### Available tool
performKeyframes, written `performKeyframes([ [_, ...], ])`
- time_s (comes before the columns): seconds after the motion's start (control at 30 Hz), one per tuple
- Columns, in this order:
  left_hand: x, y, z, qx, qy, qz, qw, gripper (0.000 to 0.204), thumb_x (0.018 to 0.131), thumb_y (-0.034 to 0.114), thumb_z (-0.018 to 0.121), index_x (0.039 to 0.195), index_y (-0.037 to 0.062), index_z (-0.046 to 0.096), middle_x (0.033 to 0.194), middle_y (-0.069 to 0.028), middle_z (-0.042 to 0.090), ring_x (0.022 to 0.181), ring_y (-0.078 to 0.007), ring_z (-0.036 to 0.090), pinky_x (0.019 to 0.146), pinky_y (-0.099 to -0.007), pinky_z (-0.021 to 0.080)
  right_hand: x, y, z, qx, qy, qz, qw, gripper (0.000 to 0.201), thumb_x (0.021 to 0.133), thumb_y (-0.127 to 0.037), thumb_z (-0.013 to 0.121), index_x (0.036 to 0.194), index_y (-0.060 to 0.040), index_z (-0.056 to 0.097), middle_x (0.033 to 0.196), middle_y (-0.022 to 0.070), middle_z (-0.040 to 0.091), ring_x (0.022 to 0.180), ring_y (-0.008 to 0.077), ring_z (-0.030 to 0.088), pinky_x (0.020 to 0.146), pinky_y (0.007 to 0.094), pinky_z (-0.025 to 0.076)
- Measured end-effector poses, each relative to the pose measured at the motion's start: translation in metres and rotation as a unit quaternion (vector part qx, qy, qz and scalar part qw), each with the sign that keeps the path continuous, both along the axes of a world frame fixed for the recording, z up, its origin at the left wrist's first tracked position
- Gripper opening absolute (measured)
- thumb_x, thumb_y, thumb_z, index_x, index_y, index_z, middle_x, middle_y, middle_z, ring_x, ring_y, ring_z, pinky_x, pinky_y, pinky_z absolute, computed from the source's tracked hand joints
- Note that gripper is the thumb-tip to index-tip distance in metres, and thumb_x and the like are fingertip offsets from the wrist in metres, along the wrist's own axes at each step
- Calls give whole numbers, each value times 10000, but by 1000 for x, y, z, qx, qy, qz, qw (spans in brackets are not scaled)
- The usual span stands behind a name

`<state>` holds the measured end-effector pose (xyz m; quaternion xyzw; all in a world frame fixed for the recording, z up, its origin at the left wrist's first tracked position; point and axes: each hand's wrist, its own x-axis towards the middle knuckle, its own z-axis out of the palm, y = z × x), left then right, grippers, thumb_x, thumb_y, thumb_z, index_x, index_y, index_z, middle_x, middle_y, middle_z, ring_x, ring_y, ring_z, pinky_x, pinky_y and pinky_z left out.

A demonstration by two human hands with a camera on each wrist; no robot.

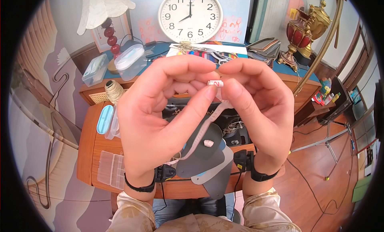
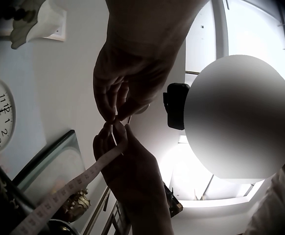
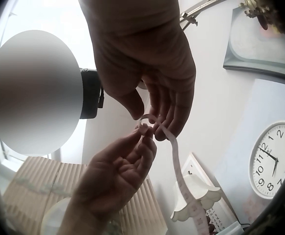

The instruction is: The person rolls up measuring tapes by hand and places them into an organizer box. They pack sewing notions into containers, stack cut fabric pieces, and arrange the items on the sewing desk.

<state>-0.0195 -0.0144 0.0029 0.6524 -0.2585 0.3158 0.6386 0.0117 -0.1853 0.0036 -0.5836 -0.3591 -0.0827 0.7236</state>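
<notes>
A pale tape measure with printed marks has its end wound into a small roll showing a red 2. My left hand pinches the roll at thumb and fingertips. Opposite it, my right hand pinches the tape beside the roll, the fingertips of both hands nearly meeting. From there the strip curves over the right fingers and hangs down toward the table in the head view. Below, a small pale roll with pinkish marks lies on dark grey flat pieces.
A wooden table holds a clear compartment box, a blue oval case and a twine spool. Behind stand a lamp, clear lidded container, scissors, clock and gold-and-red ornament.
</notes>
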Motion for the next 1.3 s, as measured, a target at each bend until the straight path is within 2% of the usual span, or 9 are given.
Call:
performKeyframes([
  [0.17,2,4,-1,38,-22,-21,999,323,868,-117,678,1181,-96,602,1097,-170,695,999,-180,679,865,-283,553,3,2,-1,7,-25,-24,999,286,920,56,677,1196,77,605,1089,117,703,1005,151,671,900,270,531],
  [0.33,0,-3,1,-36,56,-5,998,290,920,-56,667,1201,-89,603,1029,-141,719,913,-138,686,788,-243,552,5,1,-2,8,-54,-36,998,302,887,77,704,1175,74,614,1084,115,702,1002,158,674,896,276,534],
  [0.4,1,-1,0,-26,52,-6,998,283,929,-49,662,1204,-85,605,1005,-129,725,894,-126,685,775,-233,548,5,0,-1,-17,-89,-36,995,303,865,93,714,1154,78,623,1081,121,700,1007,163,674,891,291,539],
  [0.63,-1,1,1,-32,54,-30,998,287,917,-61,670,1197,-83,608,974,-112,726,857,-120,683,771,-229,544,-2,4,1,8,-43,-34,998,281,875,70,716,1143,77,631,1064,125,702,938,158,676,856,292,543],
  [0.7,1,-1,0,-21,40,-17,999,298,901,-77,678,1190,-87,609,987,-117,720,869,-130,683,781,-237,546,-5,5,4,29,21,-34,999,247,918,30,692,1153,74,632,1062,124,708,911,148,679,833,275,545],
  [0.8,2,-1,0,4,9,4,1000,319,871,-109,690,1179,-94,612,1024,-132,705,908,-152,684,808,-256,552,-6,5,5,30,39,-34,998,227,952,-8,671,1160,75,631,1059,119,712,919,138,681,822,264,546],
  [0.93,1,3,-1,20,-9,-7,1000,333,848,-134,693,1170,-99,615,1080,-147,686,991,-176,682,855,-278,560,0,3,0,12,15,-16,1000,237,958,-19,671,1170,76,629,1052,105,712,934,129,677,822,262,545],
  [1.03,0,1,0,6,-4,-31,999,335,850,-137,688,1174,-99,611,1086,-150,684,982,-179,683,868,-285,561,1,5,0,36,1,-24,999,245,955,-16,673,1177,76,626,1048,96,710,938,122,673,826,258,545],
  [1.3,0,-1,-1,-20,18,-35,999,300,897,-95,664,1191,-91,601,1066,-150,702,949,-164,684,814,-267,555,2,3,-1,30,-25,-33,999,290,891,52,718,1164,79,623,1064,107,697,962,139,673,872,265,542],
])
